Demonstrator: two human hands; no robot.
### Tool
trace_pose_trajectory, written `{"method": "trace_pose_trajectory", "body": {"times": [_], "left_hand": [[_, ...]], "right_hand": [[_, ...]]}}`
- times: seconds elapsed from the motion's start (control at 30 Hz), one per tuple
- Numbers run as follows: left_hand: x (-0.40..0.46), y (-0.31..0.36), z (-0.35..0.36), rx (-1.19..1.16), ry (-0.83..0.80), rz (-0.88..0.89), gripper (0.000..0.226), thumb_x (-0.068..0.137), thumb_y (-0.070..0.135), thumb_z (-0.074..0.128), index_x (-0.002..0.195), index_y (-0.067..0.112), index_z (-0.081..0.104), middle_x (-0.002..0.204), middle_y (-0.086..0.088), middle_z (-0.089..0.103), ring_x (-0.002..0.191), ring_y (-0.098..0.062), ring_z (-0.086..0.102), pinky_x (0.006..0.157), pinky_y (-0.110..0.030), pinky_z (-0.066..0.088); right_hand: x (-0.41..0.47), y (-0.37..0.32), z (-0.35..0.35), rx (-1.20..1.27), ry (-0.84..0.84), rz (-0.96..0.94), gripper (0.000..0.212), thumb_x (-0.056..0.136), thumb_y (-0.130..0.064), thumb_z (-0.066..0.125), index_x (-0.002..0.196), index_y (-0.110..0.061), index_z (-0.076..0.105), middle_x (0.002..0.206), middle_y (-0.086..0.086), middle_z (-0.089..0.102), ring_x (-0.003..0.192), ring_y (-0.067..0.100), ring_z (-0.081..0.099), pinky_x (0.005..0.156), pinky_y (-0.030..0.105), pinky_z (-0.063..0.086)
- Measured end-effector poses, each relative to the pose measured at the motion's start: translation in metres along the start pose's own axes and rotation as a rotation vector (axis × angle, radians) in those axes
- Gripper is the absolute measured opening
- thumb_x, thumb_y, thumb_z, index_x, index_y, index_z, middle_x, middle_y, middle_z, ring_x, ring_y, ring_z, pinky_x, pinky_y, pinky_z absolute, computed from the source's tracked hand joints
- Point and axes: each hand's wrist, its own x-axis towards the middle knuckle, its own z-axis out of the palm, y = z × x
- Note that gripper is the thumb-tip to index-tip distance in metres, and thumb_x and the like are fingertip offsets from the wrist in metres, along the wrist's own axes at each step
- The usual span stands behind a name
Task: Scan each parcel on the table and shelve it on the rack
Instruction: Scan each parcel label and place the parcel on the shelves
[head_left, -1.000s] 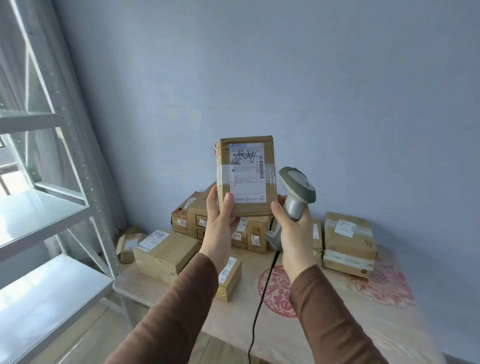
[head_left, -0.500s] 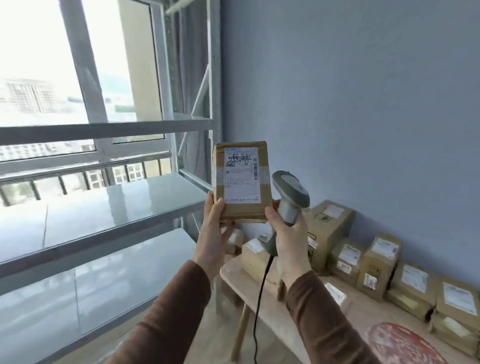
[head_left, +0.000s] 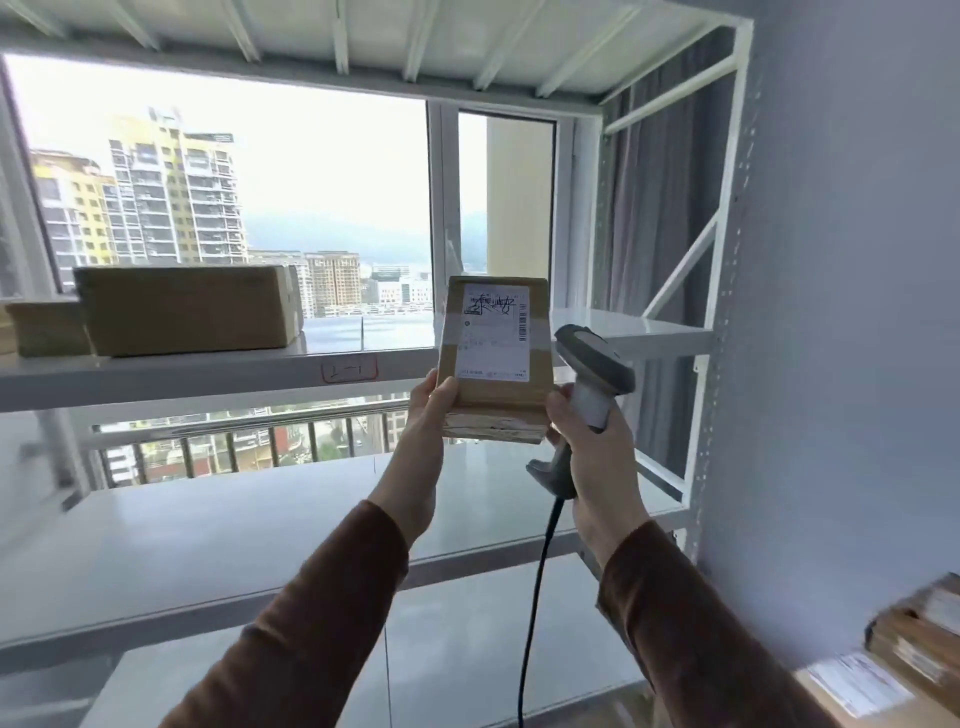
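Turned from the table, a person now faces the rack (head_left: 363, 364), left hand (head_left: 423, 415) gripping the parcel (head_left: 493, 364), right hand (head_left: 587, 447) gripping the scanner (head_left: 592, 374); its cord (head_left: 535, 597) could snag.

Probably a parcel stockroom: white rack (head_left: 696, 332) (cartons (head_left: 187, 309) shelved), high-rise window (head_left: 260, 208).

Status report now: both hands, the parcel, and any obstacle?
Left hand holds parcel. Right hand grips scanner, steadies parcel. Boxes at shelf left; right part free.

Cardboard box (head_left: 187, 309) on rack shelf (head_left: 218, 371)
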Motion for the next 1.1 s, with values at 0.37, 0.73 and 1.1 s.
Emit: {"method": "trace_pose_trajectory", "body": {"times": [0.37, 0.73, 1.1], "left_hand": [[0.123, 0.047, -0.099, 0.084, 0.182, 0.032, 0.042, 0.106, 0.055, 0.045, 0.123, 0.024, 0.068, 0.107, -0.002, 0.076, 0.101, -0.017, 0.068, 0.107, -0.040, 0.041], [0.212, 0.050, -0.111, 0.055, 0.337, -0.036, 0.029, 0.106, 0.044, 0.052, 0.091, 0.023, 0.064, 0.083, 0.001, 0.072, 0.084, -0.014, 0.065, 0.123, -0.046, 0.031], [0.294, 0.050, -0.173, 0.050, 0.392, -0.125, 0.029, 0.104, 0.044, 0.059, 0.102, 0.016, 0.063, 0.099, -0.010, 0.074, 0.092, -0.027, 0.069, 0.105, -0.042, 0.054]], "right_hand": [[0.115, 0.014, 0.142, 0.074, -0.288, 0.062, 0.017, 0.092, -0.024, 0.077, 0.098, -0.016, 0.063, 0.091, 0.009, 0.054, 0.082, 0.027, 0.054, 0.067, 0.050, 0.064], [0.225, 0.028, 0.185, 0.098, -0.433, 0.246, 0.019, 0.097, -0.018, 0.072, 0.111, -0.011, 0.061, 0.091, 0.007, 0.060, 0.056, 0.017, 0.070, 0.045, 0.038, 0.057], [0.288, 0.052, 0.262, -0.093, -0.422, 0.340, 0.037, 0.096, -0.026, 0.074, 0.121, -0.005, 0.058, 0.089, 0.011, 0.065, 0.061, 0.030, 0.070, 0.047, 0.047, 0.060]]}}
